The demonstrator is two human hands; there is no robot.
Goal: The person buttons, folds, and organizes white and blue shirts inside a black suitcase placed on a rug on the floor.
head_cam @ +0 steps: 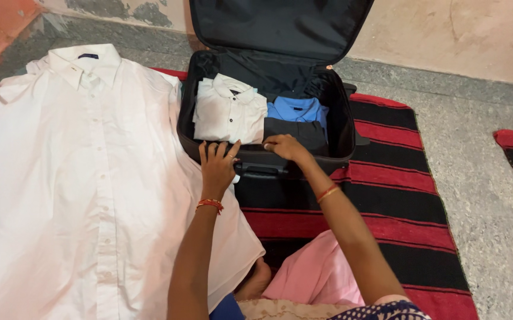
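labels: small dark blue neck label point(88, 56) inside collar of spread white shirt point(61, 178), top left | small white tag point(235, 178) by suitcase handle | packages, signs, screens: none
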